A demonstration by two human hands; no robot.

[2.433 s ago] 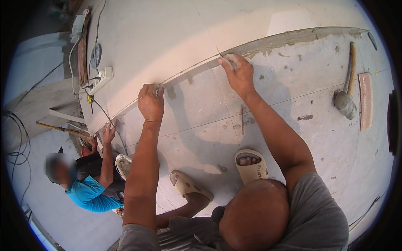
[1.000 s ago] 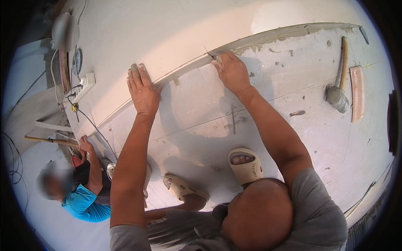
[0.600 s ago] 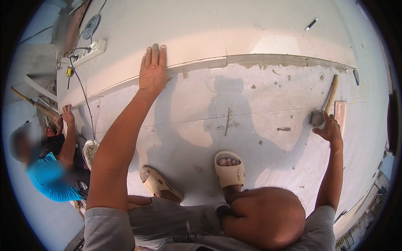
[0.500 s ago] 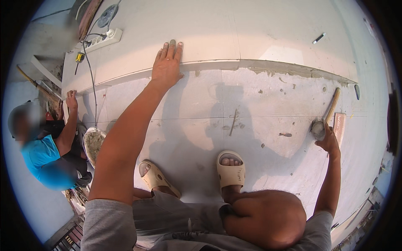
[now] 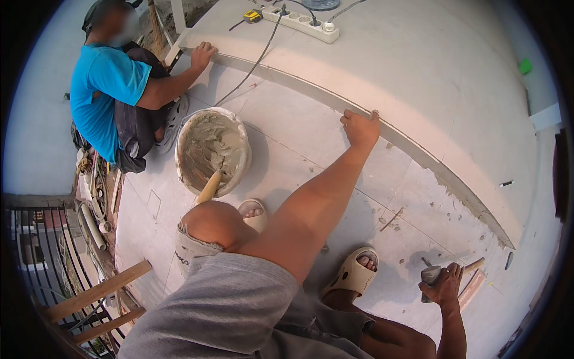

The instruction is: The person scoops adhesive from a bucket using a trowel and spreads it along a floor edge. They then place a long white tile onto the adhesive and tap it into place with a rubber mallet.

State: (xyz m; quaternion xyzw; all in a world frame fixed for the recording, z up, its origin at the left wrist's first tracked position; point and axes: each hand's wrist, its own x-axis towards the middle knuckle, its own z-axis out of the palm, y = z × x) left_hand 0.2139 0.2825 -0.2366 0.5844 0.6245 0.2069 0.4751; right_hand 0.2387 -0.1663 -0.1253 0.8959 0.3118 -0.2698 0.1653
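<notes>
My left hand (image 5: 360, 127) has bent fingers gripping the edge of a pale tiled step (image 5: 311, 96). Along the step's right part, rough grey mortar (image 5: 454, 185) shows on the riser. At lower right my right hand (image 5: 442, 284) is closed round the grey head of a mallet (image 5: 430, 276), whose wooden handle sticks out behind it. A pinkish flat strip (image 5: 471, 289) lies beside that hand. Left of my left arm stands a white bucket (image 5: 240, 140) of wet grey mortar, with a wooden handle (image 5: 209, 185) sticking out.
A co-worker in blue (image 5: 110, 102) squats at upper left, one hand on the step. A power strip (image 5: 302, 24), cable and yellow tape measure (image 5: 252, 15) lie on the step. At lower left are wooden planks (image 5: 95, 290), pipes and a metal grille (image 5: 36, 263).
My view has swung left toward the co-worker and bucket. My right hand left the step edge and closed on the mallet. My left hand's fingers went from flat to bent over the edge.
</notes>
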